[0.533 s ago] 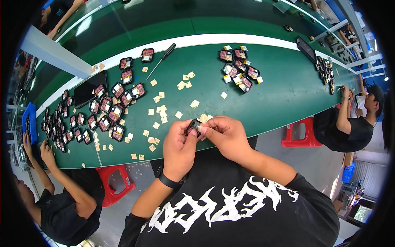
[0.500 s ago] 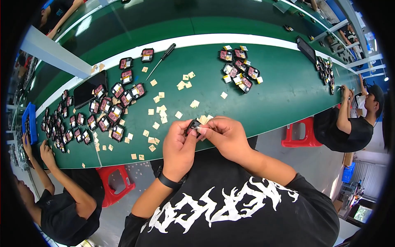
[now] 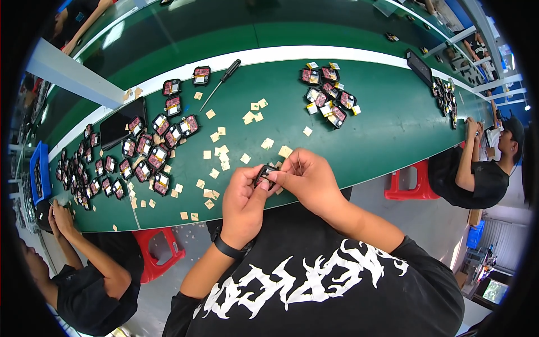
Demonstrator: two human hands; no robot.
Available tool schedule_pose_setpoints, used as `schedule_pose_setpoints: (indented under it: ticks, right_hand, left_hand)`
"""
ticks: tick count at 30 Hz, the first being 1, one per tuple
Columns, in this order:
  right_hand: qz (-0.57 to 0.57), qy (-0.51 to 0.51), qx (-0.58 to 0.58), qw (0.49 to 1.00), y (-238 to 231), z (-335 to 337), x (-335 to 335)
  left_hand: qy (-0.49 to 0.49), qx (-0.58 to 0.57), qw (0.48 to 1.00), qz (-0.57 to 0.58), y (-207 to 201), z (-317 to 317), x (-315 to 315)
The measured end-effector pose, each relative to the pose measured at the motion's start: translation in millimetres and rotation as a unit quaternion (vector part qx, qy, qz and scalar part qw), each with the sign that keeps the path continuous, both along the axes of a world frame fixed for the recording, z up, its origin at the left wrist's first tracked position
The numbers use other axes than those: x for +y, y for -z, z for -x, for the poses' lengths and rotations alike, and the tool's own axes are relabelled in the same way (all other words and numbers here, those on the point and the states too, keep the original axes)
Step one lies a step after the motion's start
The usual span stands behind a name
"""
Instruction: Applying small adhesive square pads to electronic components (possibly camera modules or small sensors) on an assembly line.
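Note:
Just above the table's near edge, my left hand (image 3: 242,199) grips a small black plastic casing (image 3: 265,173) between thumb and fingers. My right hand (image 3: 310,180) is closed in a pinch, its thumb tip against the casing's face; anything small in that pinch is hidden by the fingers. Behind the right fingertips lie a few pale square paper pieces (image 3: 284,151). More squares (image 3: 224,157) are scattered over the green table (image 3: 370,135) beyond my left hand.
Many open casings with pink circuit boards (image 3: 159,154) crowd the left side; a smaller cluster (image 3: 337,116) lies far ahead. A screwdriver (image 3: 223,78) rests at the back, near a black tray (image 3: 124,121). Co-workers sit left and right, by red stools (image 3: 409,181).
My right hand has shifted slightly up and its fingers have moved on the casing, showing more of its face. The co-worker at left has brought both hands together around a pale item.

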State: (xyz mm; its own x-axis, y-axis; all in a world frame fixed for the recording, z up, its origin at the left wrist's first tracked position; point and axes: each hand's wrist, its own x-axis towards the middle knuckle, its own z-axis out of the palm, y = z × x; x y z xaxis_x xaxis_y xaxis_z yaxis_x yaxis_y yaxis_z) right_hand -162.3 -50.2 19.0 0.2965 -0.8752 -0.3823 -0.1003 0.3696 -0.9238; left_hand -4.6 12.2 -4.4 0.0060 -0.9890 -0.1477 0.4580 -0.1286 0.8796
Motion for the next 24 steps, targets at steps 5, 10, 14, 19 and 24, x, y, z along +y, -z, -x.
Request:
schedule_pose_setpoints:
  ticks: [5,10,14,19,24]
  right_hand:
    - [-0.036,-0.015,-0.004,0.999,-5.0,-0.9,-10.7]
    - [-0.068,-0.053,-0.006,0.996,-10.4,0.1,-14.4]
    - [-0.056,-0.042,-0.045,0.997,-2.3,-0.1,-9.3]
    - [-0.019,-0.061,-0.021,0.998,4.6,5.6,-3.2]
    - [-0.015,-0.070,-0.068,0.995,1.1,7.1,5.3]
  left_hand:
    - [0.020,0.036,0.999,-0.019,-1.6,-5.2,-0.6]
    - [0.015,0.061,0.997,-0.044,-4.3,-5.3,-0.2]
    - [-0.020,0.069,0.994,-0.086,-8.4,-1.2,-2.6]
    - [-0.043,0.019,0.996,-0.078,-8.7,3.5,-2.7]
    - [-0.066,-0.036,0.996,-0.055,-14.4,9.2,-1.6]
